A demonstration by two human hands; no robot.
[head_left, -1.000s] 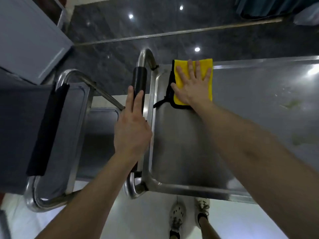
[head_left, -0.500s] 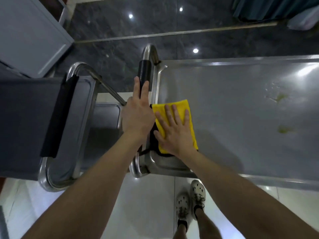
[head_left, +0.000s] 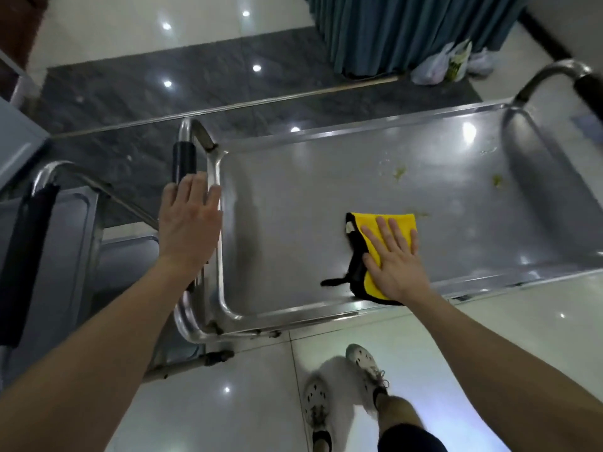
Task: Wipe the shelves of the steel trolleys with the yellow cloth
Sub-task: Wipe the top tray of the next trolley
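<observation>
The right hand (head_left: pixel 396 265), fingers straight, presses the yellow cloth (head_left: pixel 396 223) flat on the steel trolley's top shelf (head_left: pixel 293 207) near its front rim, while the left hand (head_left: pixel 189 223) lies straight-fingered, grasping nothing, over the black-sleeved handle (head_left: pixel 184 158).

Place: indoor service area, exact kind unclear
Fittings: steel trolley (head_left: pixel 326 177), second trolley (head_left: pixel 76 243)
Floor: glossy tiles (head_left: pixel 228 412)
Backdrop: teal curtain (head_left: pixel 408 31)

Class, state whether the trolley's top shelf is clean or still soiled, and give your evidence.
Still soiled: greenish smears lie on the shelf beyond the yellow cloth under the flat right hand.
</observation>
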